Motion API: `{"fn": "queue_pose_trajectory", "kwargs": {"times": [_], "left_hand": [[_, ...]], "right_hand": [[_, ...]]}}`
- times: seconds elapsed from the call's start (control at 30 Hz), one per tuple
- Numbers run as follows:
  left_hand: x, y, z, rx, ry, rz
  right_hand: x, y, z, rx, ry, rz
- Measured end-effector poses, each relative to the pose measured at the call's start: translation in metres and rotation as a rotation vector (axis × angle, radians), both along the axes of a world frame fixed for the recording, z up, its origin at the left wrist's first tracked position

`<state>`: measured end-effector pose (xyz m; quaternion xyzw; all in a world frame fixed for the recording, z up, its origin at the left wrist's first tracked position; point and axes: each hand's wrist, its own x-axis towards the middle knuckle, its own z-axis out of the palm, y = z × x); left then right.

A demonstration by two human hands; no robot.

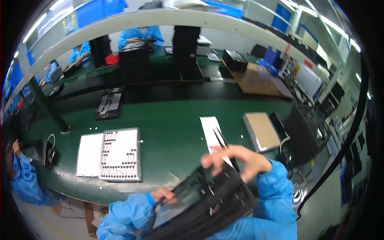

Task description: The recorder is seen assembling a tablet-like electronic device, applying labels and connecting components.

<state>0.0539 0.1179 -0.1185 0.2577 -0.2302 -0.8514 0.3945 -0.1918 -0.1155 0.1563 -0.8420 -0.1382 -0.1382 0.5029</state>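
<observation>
A black plastic frame-like tray [224,204], tilted and blurred, is held up in front of me at the table's near edge. It has small pale pieces on it and an opening through which a greyish surface shows. My left hand [163,195] is closed around its left edge. Above its far right corner, my right hand [240,160] has its fingers curled, their tips at the tray's upper edge. Dark tweezers [221,138] stick out from under those fingers, points away from me. Beneath them lies a white paper strip [210,130] on the green table [172,120].
On the left lies a white board [120,150] with rows of small black-headed parts, beside a white sheet [89,154]. A brown-topped box [262,130] and a black bin [308,126] stand right. A black device tray [109,104] lies farther back. Co-workers in blue sit across and left.
</observation>
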Motion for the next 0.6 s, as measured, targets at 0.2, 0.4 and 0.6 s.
{"fn": "queue_pose_trajectory", "kwargs": {"times": [0.2,0.4,0.6], "left_hand": [[0.014,0.059,0.068,0.24,-0.326,0.746],[0.025,0.01,0.107,0.184,-0.585,0.89],[0.011,-0.022,0.137,0.126,-0.925,0.766]], "right_hand": [[-0.012,-0.078,-0.112,-0.324,0.273,-0.472],[0.007,-0.106,-0.165,-0.373,0.173,-0.519],[0.014,-0.113,-0.19,-0.519,-0.125,-0.576]]}}
